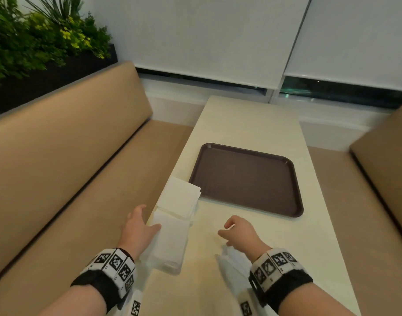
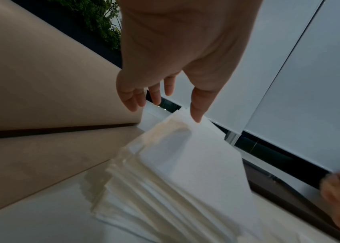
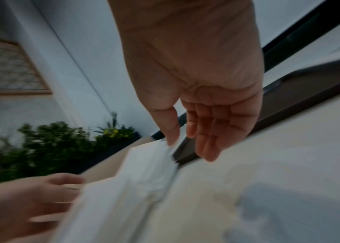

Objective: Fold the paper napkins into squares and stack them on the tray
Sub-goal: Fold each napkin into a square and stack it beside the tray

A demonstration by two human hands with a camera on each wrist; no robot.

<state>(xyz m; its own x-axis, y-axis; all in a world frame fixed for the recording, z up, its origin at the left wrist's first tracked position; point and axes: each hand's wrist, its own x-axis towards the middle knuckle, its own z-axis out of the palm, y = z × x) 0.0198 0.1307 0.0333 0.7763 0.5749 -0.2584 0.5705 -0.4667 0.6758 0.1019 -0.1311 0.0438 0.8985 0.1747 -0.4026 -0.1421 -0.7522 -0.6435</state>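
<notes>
Tan booth benches [image 1: 65,142], white table [image 1: 248,124], lowered blinds [image 1: 207,35], planter greenery [image 1: 35,37]

The tray [image 1: 245,179] lies in the middle of the table [image 1: 252,119]. The napkins [image 1: 175,215] lie in front of its left corner, at the table's left edge. Benches [image 1: 58,156] flank the table, with plants [image 1: 35,37] behind the left one.

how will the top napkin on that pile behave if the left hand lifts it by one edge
Likely floppy: the napkin pile shows thin, loosely fanned sheets. Probably very light, so sheets beneath may drag along. The left hand is open at the pile's edge, and a pinch looks safer than a push.
</notes>
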